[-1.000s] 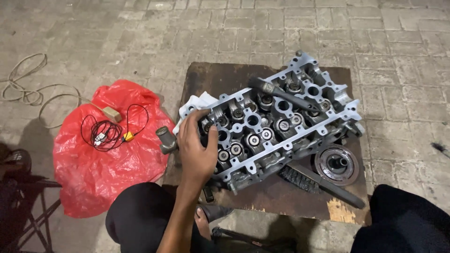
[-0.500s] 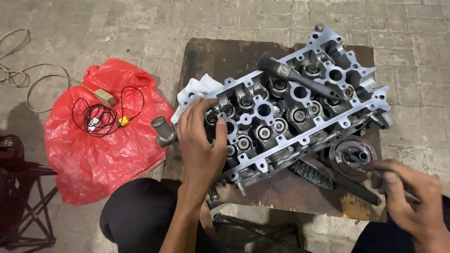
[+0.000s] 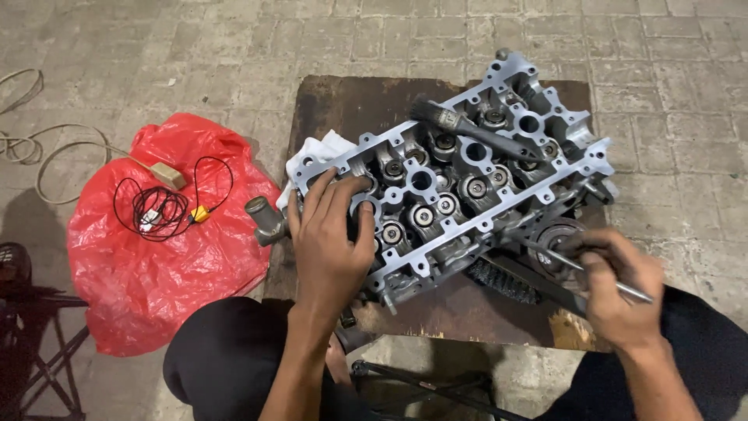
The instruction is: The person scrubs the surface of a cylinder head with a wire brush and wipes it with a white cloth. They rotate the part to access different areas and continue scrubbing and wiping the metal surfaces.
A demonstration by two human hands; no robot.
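Note:
A silver engine cylinder head point(image 3: 467, 183) lies diagonally on a dark wooden board point(image 3: 343, 105). My left hand point(image 3: 331, 242) rests on its near left end, fingers spread over the valve area. My right hand point(image 3: 615, 284) is at the lower right, closed around a thin metal rod tool point(image 3: 545, 251) whose tip points toward the head's near edge. A dark paintbrush point(image 3: 467, 129) lies across the top of the head. A round metal pulley point(image 3: 557, 238) sits by my right hand.
A red plastic bag point(image 3: 156, 257) with a black cable and small tan block lies left on the paved floor. A white rag point(image 3: 315, 152) pokes out under the head. A wire brush point(image 3: 502, 281) lies on the board. A dark stool frame point(image 3: 31, 327) stands far left.
My right hand has come fully into view with the rod tool, moving left toward the head. My left hand stays on the head's left end. The camera view has shifted.

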